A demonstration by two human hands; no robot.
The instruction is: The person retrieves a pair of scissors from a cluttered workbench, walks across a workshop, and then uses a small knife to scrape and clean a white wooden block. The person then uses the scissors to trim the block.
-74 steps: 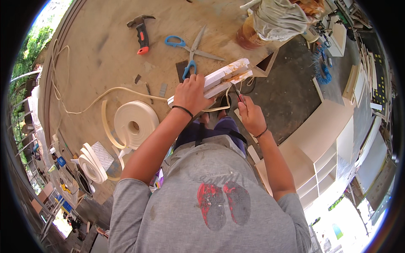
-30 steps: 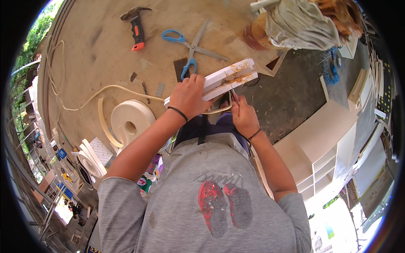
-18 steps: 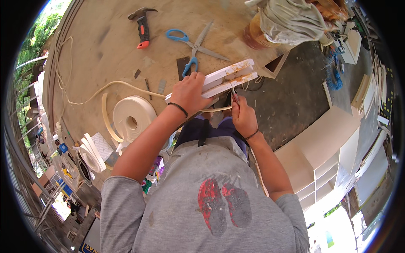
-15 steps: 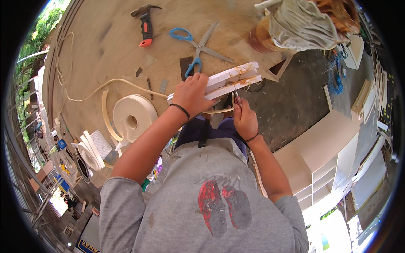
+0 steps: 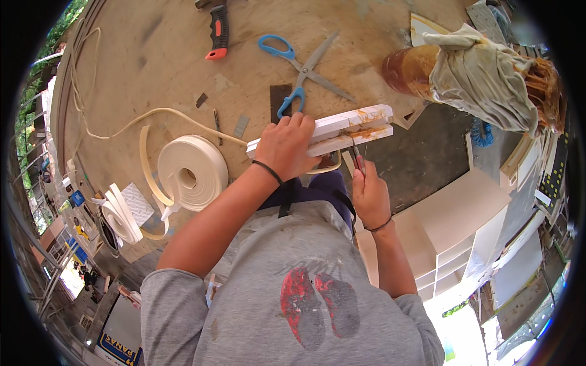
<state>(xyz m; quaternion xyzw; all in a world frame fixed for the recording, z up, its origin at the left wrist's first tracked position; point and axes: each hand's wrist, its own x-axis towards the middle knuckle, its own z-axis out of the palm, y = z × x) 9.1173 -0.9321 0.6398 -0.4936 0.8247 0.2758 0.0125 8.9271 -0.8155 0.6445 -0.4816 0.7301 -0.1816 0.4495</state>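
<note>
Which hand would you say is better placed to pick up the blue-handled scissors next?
Left, probably: the left hand lies on the white strips, just below the scissors, while the right hand already grips a small red-handled tool.

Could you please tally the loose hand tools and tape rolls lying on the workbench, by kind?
Scissors with blue handles: 1
Tool with a black and orange grip: 1
Large roll of white edge tape: 1
Smaller white coil at the bench edge: 1
Total: 4
The white strips under the left hand and the small tool in the right hand are left out.
</note>
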